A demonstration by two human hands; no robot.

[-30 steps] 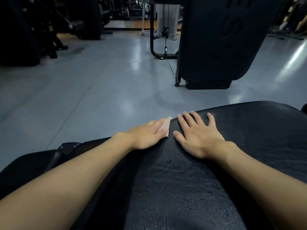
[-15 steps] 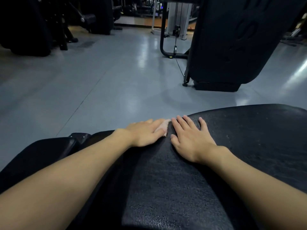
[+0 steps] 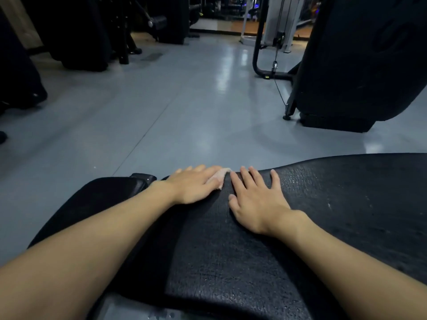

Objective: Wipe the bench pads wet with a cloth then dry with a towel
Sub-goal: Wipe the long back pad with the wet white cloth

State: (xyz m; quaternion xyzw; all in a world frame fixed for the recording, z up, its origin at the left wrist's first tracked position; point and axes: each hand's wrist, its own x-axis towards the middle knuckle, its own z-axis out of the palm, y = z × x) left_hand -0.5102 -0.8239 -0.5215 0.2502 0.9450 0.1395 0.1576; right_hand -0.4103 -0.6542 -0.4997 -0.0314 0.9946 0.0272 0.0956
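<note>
You are pressing your left hand flat, fingers straight and close together, onto a pale cloth at the far edge of the black bench pad; the cloth is lying mostly under that hand, only a narrow strip peeking out on its right side; your right hand is resting just beside that strip, fingers straight and spread on the bare pad, gripping nothing; the grey floor is stretching away beyond the far edge.
</note>
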